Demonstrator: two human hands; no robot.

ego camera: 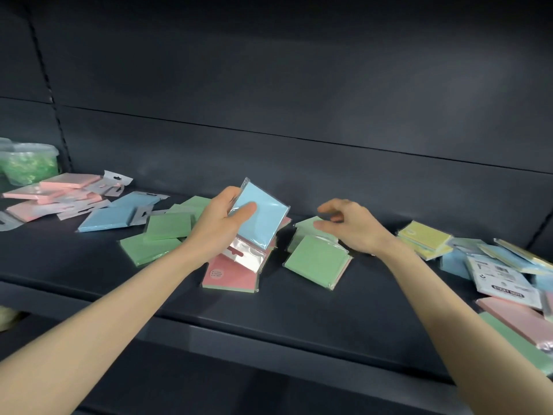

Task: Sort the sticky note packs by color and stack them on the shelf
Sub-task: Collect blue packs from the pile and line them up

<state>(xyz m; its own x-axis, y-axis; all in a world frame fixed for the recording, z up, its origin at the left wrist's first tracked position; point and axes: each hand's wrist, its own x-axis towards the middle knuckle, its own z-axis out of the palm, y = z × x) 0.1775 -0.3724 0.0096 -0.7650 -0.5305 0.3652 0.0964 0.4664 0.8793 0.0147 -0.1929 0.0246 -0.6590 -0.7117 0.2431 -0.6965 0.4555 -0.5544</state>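
Note:
My left hand grips a blue sticky note pack in clear wrap, tilted above the dark shelf. Under it lies a pink pack. My right hand hovers with fingers apart over pale green packs, holding nothing. A green pack lies just in front of that hand. To the left sit green packs, blue packs and a pink heap.
A mixed pile of yellow, blue, pink and green packs crowds the shelf's right end. A clear tub of green material stands at far left beside the upright. The shelf's back panel rises close behind.

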